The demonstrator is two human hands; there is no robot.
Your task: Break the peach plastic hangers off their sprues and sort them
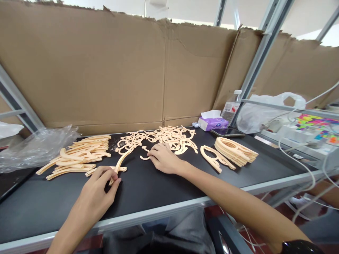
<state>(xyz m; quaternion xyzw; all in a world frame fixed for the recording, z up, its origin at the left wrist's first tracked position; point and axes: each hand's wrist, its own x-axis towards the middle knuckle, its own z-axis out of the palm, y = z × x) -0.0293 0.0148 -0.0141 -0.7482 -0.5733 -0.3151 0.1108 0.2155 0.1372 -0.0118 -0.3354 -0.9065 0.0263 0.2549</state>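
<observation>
My left hand [102,188] is closed in a pinch on the near end of a curved cream hanger arm [122,161], which slants up and away from the fingers. Another arm piece lies crosswise beneath it. My right hand [164,157] reaches to the front of a heap of small cream hooks [172,135], its curled fingertips at one hook [144,157]; their exact grip is partly hidden. To the left, a pile of loose hanger arms [84,151] lies on the black tabletop. A stack of folded hangers [234,150] stands at right, with one hanger [213,160] beside it.
Tall cardboard [106,70] walls the back of the table. A clear plastic bag [39,146] lies far left. At the back right are a purple tissue pack [214,123], a water bottle [231,109] and a phone [227,132]. White cables [296,155] hang at the right edge.
</observation>
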